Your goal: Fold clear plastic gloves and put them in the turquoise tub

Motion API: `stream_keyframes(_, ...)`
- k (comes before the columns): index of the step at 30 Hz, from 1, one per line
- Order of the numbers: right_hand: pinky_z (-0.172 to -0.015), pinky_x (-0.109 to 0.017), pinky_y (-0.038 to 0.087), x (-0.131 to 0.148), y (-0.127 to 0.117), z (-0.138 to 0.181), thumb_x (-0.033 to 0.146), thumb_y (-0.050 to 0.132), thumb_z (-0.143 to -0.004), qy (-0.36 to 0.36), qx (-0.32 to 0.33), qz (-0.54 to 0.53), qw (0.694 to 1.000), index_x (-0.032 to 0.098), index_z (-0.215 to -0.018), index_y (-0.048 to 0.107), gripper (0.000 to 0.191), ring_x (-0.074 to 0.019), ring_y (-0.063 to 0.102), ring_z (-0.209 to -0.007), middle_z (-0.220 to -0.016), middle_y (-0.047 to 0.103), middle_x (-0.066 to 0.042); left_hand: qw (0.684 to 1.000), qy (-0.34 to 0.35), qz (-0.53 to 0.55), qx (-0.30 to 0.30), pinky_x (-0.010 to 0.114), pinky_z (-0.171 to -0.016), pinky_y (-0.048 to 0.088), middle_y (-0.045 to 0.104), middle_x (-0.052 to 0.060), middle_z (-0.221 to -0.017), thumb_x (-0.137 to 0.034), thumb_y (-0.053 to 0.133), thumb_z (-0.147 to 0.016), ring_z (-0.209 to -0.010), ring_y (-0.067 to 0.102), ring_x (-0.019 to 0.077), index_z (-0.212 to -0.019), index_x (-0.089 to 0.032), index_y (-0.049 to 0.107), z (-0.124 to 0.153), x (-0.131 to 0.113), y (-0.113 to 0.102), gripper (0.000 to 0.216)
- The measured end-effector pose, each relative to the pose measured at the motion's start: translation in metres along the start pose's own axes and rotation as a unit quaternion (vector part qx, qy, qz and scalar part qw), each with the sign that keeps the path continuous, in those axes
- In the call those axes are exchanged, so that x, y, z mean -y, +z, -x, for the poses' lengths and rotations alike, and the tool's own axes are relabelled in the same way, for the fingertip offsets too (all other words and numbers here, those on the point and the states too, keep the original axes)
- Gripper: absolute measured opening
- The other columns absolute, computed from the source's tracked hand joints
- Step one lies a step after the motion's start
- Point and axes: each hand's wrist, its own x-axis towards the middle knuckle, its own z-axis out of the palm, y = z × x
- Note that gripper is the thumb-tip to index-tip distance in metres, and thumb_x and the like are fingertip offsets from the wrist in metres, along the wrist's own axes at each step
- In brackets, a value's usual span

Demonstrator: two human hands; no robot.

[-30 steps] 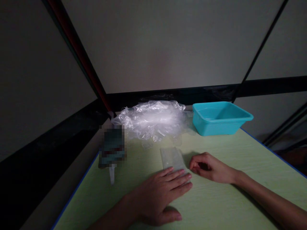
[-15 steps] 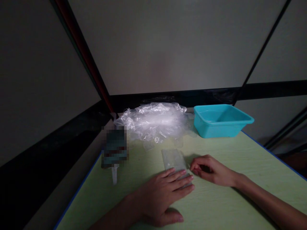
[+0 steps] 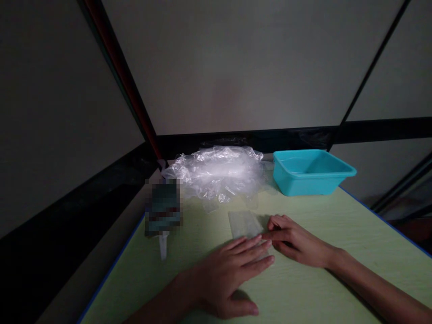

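Observation:
A small clear plastic bag (image 3: 242, 223) lies flat on the pale green table (image 3: 337, 234). My left hand (image 3: 229, 274) rests palm down, fingers stretched out flat over the bag's near end. My right hand (image 3: 293, 240) lies just to the right of the bag, its fingers extended and its index fingertip touching the bag's right edge close to my left fingertips. Neither hand grips anything.
A heap of crumpled clear plastic bags (image 3: 216, 171) sits at the table's back. A teal plastic basin (image 3: 312, 173) stands at the back right. A blurred dark object (image 3: 164, 208) with a small white piece (image 3: 163, 246) below it is near the left edge.
My right hand's fingers have uncurled and reached left to the bag's edge. My left hand has stayed flat on the bag. The view has shifted slightly.

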Motion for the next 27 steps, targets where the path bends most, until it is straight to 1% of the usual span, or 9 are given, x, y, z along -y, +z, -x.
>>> stream_keyframes(2,-0.072,-0.034,0.034,0.0,0.0,0.0,0.008,0.042,-0.081,-0.002,0.002,0.002,1.0,0.019,-0.103,0.06,0.031,-0.0185,0.045,-0.083,-0.085,0.049,-0.006,0.997,-0.027,0.025,-0.068,0.038,-0.104,0.019,0.019,0.007,-0.143,-0.038,0.051,-0.077,-0.128,0.021,0.0251,-0.135,-0.017,0.024,0.003,0.003,0.002,0.068)
stream_keyframes(4,-0.072,-0.034,0.035,0.0,0.0,0.0,0.008,0.042,-0.081,-0.006,0.004,0.003,1.0,0.02,-0.109,0.057,0.034,-0.0184,0.045,-0.082,-0.084,0.05,-0.006,0.98,-0.095,0.064,-0.163,0.037,-0.1,0.028,0.037,0.009,-0.135,-0.03,0.047,-0.079,-0.121,0.036,0.0239,-0.13,-0.017,0.034,0.004,0.009,0.004,0.054)
stream_keyframes(6,-0.072,-0.034,0.035,0.0,0.0,0.0,0.009,0.042,-0.082,-0.01,0.002,0.0,1.0,0.021,-0.112,0.056,0.036,-0.0183,0.046,-0.081,-0.083,0.05,-0.006,0.941,-0.184,0.124,-0.256,0.035,-0.092,0.037,0.055,0.009,-0.118,-0.025,0.041,-0.082,-0.109,0.05,0.0224,-0.119,-0.018,0.046,0.002,0.017,0.006,0.038)
stream_keyframes(8,-0.072,-0.033,0.036,0.0,0.0,0.0,0.008,0.042,-0.082,-0.013,-0.001,-0.003,1.0,0.02,-0.112,0.056,0.036,-0.0181,0.046,-0.081,-0.082,0.05,-0.005,0.888,-0.252,0.204,-0.326,0.033,-0.083,0.043,0.064,0.009,-0.101,-0.026,0.042,-0.082,-0.096,0.058,0.0219,-0.107,-0.017,0.052,-0.002,0.025,0.007,0.028)
stream_keyframes(12,-0.072,-0.032,0.036,-0.001,-0.001,0.0,0.009,0.04,-0.083,-0.017,0.001,0.017,1.0,0.02,-0.111,0.056,0.034,-0.0176,0.047,-0.08,-0.083,0.051,-0.006,0.805,-0.271,0.331,-0.411,0.027,-0.06,0.045,0.066,0.006,-0.081,-0.025,0.048,-0.077,-0.077,0.063,0.0199,-0.095,-0.015,0.049,-0.007,0.033,0.006,0.02)
stream_keyframes(17,-0.07,-0.032,0.035,-0.003,-0.003,0.005,0.022,0.039,-0.089,-0.065,-0.008,0.086,0.994,0.017,-0.112,0.055,0.029,-0.0173,0.047,-0.079,-0.082,0.053,-0.007,0.794,-0.26,0.35,-0.424,0.022,-0.049,0.038,0.062,0.0,-0.066,-0.025,0.049,-0.077,-0.061,0.062,0.016,-0.092,-0.016,0.046,-0.006,0.025,0.006,0.017)
stream_keyframes(20,-0.068,-0.031,0.034,0.002,-0.005,0.006,0.024,0.037,-0.091,-0.086,-0.023,0.117,0.989,0.017,-0.094,0.062,0.026,-0.0162,0.048,-0.078,-0.08,0.055,-0.006,0.797,-0.267,0.354,-0.41,0.022,-0.047,0.036,0.061,0.0,-0.065,-0.026,0.048,-0.078,-0.059,0.062,0.0157,-0.091,-0.016,0.045,-0.006,0.024,0.008,0.016)
stream_keyframes(23,-0.066,-0.03,0.033,0.01,-0.007,0.007,0.023,0.037,-0.091,-0.088,-0.022,0.107,0.99,0.017,-0.079,0.061,0.027,-0.0142,0.049,-0.073,-0.077,0.056,-0.004,0.799,-0.272,0.353,-0.403,0.021,-0.046,0.035,0.06,-0.001,-0.065,-0.025,0.047,-0.078,-0.059,0.062,0.0155,-0.09,-0.016,0.045,-0.007,0.026,0.009,0.015)
stream_keyframes(27,-0.062,-0.029,0.033,0.018,-0.01,0.009,0.024,0.038,-0.091,-0.072,0.007,0.08,0.994,0.018,-0.079,0.06,0.026,-0.0136,0.049,-0.067,-0.072,0.058,-0.002,0.808,-0.288,0.338,-0.388,0.021,-0.048,0.037,0.06,-0.001,-0.065,-0.021,0.045,-0.076,-0.06,0.062,0.0152,-0.088,-0.016,0.046,-0.008,0.027,0.01,0.013)
